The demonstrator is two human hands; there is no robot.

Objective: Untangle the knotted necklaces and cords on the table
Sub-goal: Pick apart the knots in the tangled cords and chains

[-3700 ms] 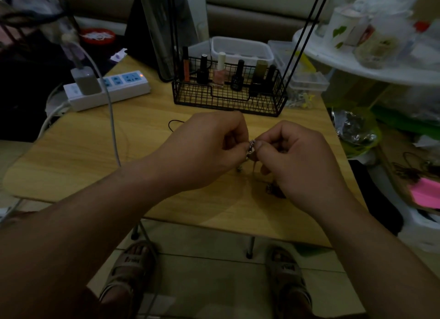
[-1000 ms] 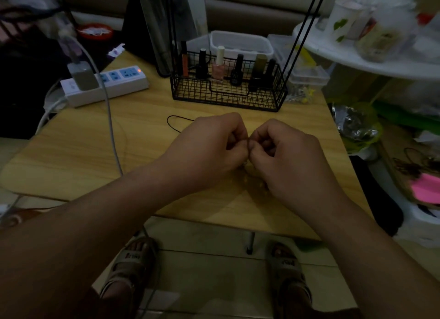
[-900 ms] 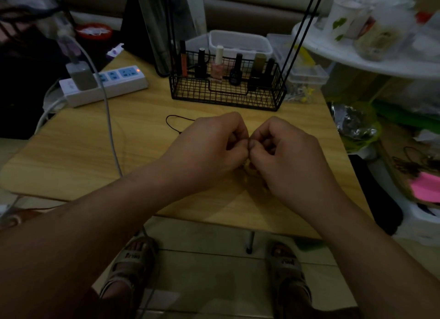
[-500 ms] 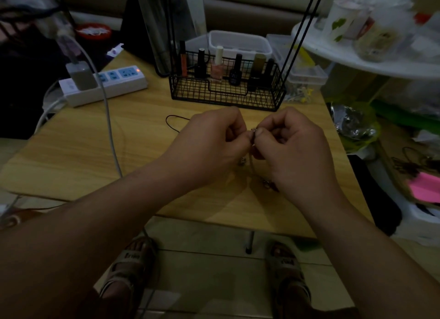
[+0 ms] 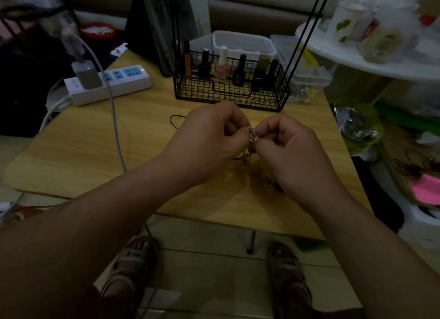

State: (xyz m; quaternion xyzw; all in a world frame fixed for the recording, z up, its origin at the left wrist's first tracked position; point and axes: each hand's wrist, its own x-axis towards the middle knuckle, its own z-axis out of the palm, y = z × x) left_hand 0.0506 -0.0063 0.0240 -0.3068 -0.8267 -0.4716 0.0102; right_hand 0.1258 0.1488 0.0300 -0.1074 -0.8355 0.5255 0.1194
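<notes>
Fingers (image 5: 234,128) of my left hand (image 5: 209,144) and right hand (image 5: 295,152) curl inward, tips meeting, pinching a silvery knot (image 5: 252,135) between them, lifted above the table (image 5: 83,147); a strand (image 5: 246,158) dangles just below the tips; more chain (image 5: 270,183) lies under my right palm; a black cord (image 5: 175,122) loops left of my left knuckles; beyond them stands a wire basket (image 5: 228,97).

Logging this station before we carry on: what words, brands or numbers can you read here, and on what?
No text can be read in this picture.
Left sandal strap: dark lettering, too blurred to read.
Right sandal strap: dark lettering, too blurred to read.
Power strip: socket markings, too small to read.
Bottles in the wire basket: labels too small to read.
</notes>
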